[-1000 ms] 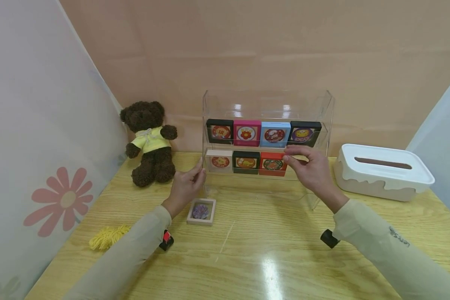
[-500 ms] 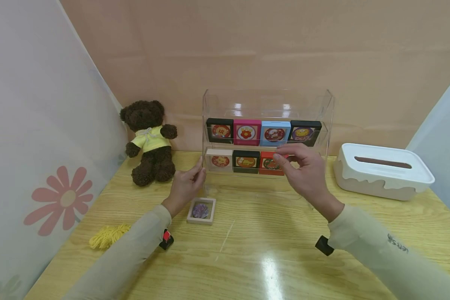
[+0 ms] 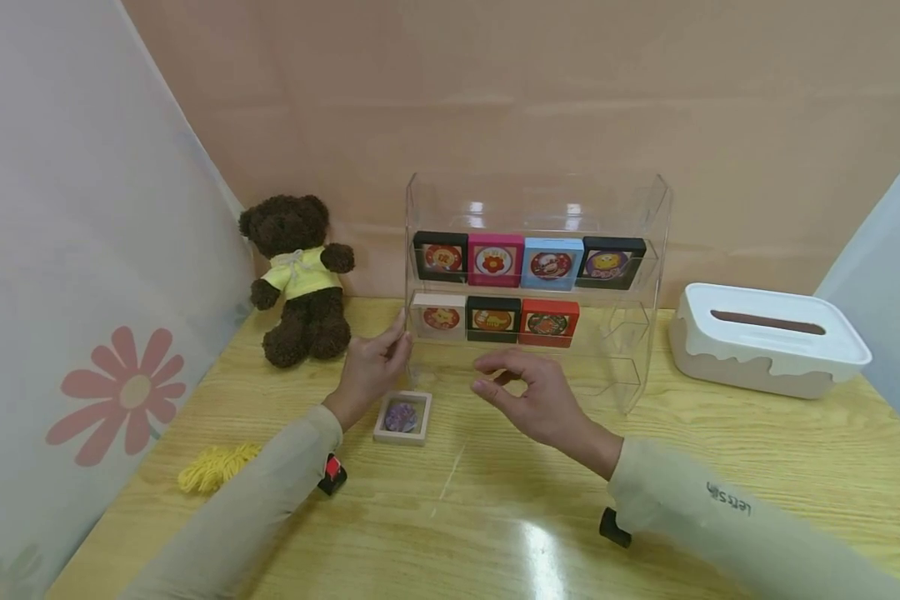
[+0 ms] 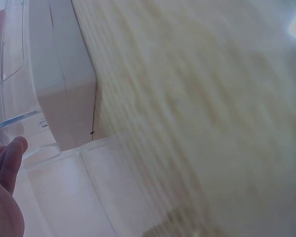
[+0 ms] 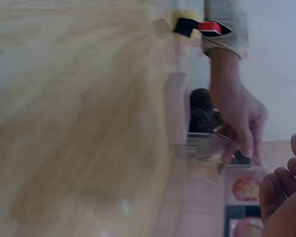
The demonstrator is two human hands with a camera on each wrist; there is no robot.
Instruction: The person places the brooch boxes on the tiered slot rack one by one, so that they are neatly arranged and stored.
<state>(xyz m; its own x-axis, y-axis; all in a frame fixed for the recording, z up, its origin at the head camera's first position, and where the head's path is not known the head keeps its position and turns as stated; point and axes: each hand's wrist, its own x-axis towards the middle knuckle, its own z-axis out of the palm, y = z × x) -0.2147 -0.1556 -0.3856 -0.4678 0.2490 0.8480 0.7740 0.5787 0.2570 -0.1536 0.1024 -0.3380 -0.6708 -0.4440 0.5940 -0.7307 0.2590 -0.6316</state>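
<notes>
A clear acrylic display rack (image 3: 537, 200) stands at the back of the table. Its tiers hold several small framed boxes, among them a red box (image 3: 548, 323) at the right of the lower row. With thumb and fingers, my left hand (image 3: 370, 367) pinches the rack's left side edge. In front of the rack's lowest tier hovers my right hand (image 3: 532, 396), fingers loosely bent, holding nothing. Flat on the table between the two hands lies a pale pink frame (image 3: 402, 417) with a purple round piece inside; in the left wrist view the pale frame (image 4: 64, 74) looms close.
To the rack's left sits a brown teddy bear (image 3: 300, 279) in a yellow shirt. A white tissue box (image 3: 768, 337) stands on the right. Yellow yarn (image 3: 213, 469) lies beside the left sleeve. The lower shelf has a gap right of the red box.
My right hand has left the red box and moved down and to the left, toward the pale pink frame. The red box stays on the lower shelf. My left hand has not moved.
</notes>
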